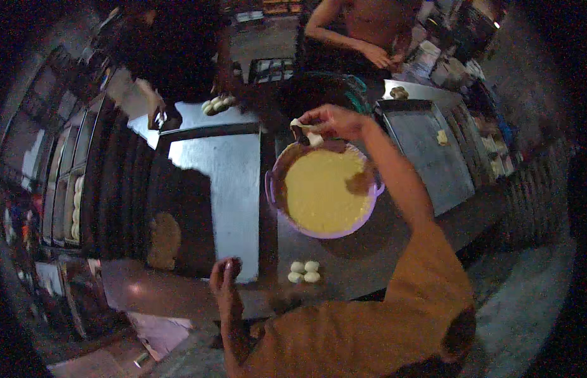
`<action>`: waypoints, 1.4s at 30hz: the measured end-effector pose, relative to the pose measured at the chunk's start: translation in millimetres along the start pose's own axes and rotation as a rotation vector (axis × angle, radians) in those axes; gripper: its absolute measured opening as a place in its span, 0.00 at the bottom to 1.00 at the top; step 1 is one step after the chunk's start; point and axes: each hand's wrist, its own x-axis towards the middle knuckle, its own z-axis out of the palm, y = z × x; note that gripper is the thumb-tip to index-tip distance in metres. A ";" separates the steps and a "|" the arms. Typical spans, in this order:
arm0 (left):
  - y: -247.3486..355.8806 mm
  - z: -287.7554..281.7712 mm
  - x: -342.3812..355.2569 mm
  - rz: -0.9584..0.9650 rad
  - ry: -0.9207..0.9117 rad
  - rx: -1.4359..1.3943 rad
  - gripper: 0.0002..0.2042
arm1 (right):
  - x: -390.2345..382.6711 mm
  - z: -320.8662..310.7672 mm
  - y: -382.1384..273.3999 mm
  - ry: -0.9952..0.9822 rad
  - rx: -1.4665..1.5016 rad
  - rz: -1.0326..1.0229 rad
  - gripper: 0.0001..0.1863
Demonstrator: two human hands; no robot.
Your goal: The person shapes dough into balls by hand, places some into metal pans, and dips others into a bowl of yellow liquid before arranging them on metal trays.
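Note:
My right hand is raised over the far rim of a wide lavender bowl filled with pale yellow batter. It pinches a small white piece of dough just above the batter. My left hand hovers at the near edge of the metal table, fingers curled in, nothing visible in it. Three small white dough balls lie on the table between my left hand and the bowl.
A flat metal tray with one pale lump lies right of the bowl. A brownish flat patch sits on the dark surface at left. Racks with dough stand far left. Two other people work at the far side, dough balls by one.

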 end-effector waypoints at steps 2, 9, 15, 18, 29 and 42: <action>14.6 32.5 -1.7 -0.184 -0.195 -0.184 0.16 | -13.7 69.2 -0.9 -0.038 0.186 -0.179 0.33; 32.8 66.7 1.5 -0.424 -0.606 -0.596 0.22 | -71.8 256.4 17.4 0.062 0.659 -0.348 0.42; 4.1 33.5 -11.5 -0.530 -0.509 -0.867 0.18 | -80.7 311.1 48.7 0.259 0.929 -0.369 0.37; 21.5 25.0 -8.5 -0.512 -0.565 -0.840 0.17 | -76.6 335.3 81.5 0.509 0.854 -0.425 0.29; 40.4 -30.8 -13.1 0.014 -0.394 -0.172 0.12 | -75.0 397.7 45.7 0.736 -1.016 -0.548 0.22; 66.1 -78.6 4.3 -0.266 -0.628 -0.173 0.14 | -76.6 390.1 16.6 0.483 -0.911 -0.532 0.19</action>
